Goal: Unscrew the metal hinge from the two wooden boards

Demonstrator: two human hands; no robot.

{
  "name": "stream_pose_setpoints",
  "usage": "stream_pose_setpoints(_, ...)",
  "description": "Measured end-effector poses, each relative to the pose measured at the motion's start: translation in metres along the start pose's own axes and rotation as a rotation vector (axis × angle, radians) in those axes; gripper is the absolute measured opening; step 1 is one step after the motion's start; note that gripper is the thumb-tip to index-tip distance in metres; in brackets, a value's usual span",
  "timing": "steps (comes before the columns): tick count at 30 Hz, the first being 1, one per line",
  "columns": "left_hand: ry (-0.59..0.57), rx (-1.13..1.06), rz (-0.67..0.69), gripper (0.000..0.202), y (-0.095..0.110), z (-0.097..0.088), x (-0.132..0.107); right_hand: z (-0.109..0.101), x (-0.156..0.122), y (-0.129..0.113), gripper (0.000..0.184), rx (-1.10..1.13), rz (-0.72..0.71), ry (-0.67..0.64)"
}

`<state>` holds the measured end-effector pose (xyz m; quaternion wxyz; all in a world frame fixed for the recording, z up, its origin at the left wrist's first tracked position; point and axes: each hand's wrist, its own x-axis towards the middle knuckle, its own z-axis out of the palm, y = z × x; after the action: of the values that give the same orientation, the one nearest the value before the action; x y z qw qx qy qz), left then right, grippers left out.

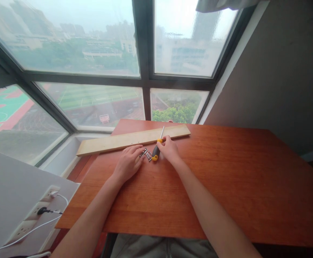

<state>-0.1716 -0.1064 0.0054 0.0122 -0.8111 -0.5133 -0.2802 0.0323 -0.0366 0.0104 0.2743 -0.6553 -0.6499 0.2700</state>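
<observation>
A pale wooden plank lies across the far part of a reddish wooden table. A screwdriver with a black and yellow handle rests beside it, its shaft pointing over the plank. My right hand lies on the handle with fingers curled round it. Several small metal screws sit just left of the handle. My left hand rests palm down on the table, fingers together, their tips at the screws.
A large window with dark frames rises behind the table. A grey wall stands to the right. At lower left a white power strip with plugged cables lies on a grey surface.
</observation>
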Motion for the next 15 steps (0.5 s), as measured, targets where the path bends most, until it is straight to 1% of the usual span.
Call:
stream_pose_setpoints(2, 0.027, 0.008, 0.001, 0.025, 0.003, -0.004, 0.003, -0.006, -0.004, 0.008, 0.034, 0.022, -0.025, -0.004)
stream_pose_setpoints(4, 0.05, 0.009, 0.005, 0.025, 0.013, -0.008, 0.007, -0.013, -0.009, 0.018, 0.038, 0.043, -0.036, 0.003)
stream_pose_setpoints(6, 0.075, -0.013, 0.026, 0.025, 0.031, -0.012, 0.012, -0.021, -0.015, 0.031, 0.037, 0.07, -0.042, 0.018)
stream_pose_setpoints(8, 0.064, -0.069, 0.076, 0.028, 0.056, -0.013, 0.017, -0.028, -0.022, 0.045, 0.035, 0.11, -0.052, 0.026)
stream_pose_setpoints(9, 0.04, -0.097, 0.103, 0.027, 0.07, -0.012, 0.021, -0.032, -0.025, 0.052, 0.035, 0.135, -0.057, 0.03)
stream_pose_setpoints(11, -0.082, -0.133, 0.177, 0.026, 0.098, -0.005, 0.028, -0.038, -0.031, 0.065, 0.033, 0.185, -0.068, 0.04)
stream_pose_setpoints(13, -0.21, -0.124, 0.188, 0.024, 0.122, 0.008, 0.038, -0.044, -0.035, 0.076, 0.03, 0.235, -0.083, 0.059)
stream_pose_setpoints(15, -0.319, -0.114, 0.167, 0.021, 0.137, 0.025, 0.048, -0.049, -0.037, 0.084, 0.03, 0.274, -0.092, 0.085)
